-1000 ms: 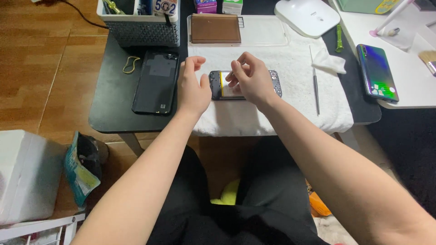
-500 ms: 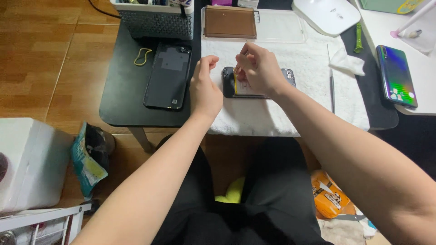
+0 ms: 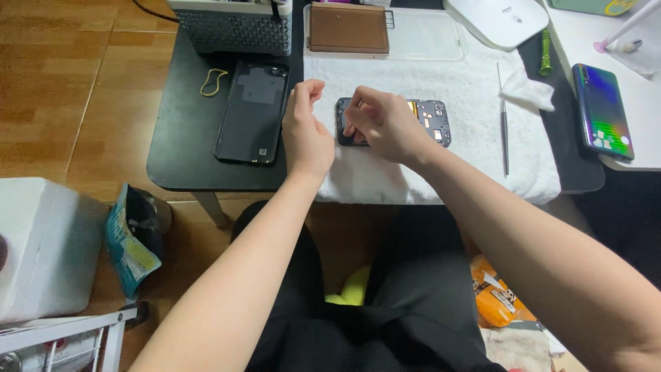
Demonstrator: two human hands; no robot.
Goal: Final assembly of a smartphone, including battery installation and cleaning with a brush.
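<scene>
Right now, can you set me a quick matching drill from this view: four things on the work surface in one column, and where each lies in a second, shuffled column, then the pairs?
Things
1. opened phone
2. black back cover
3. yellow rubber band
4. thin metal tool

Places
A. on the white towel, right of the right hand
B. on the black table, beside the left hand
C. on the towel, under the right hand's fingers
D. on the black table, left of the back cover

Pairs: 1-C, 2-B, 3-D, 4-A
</scene>
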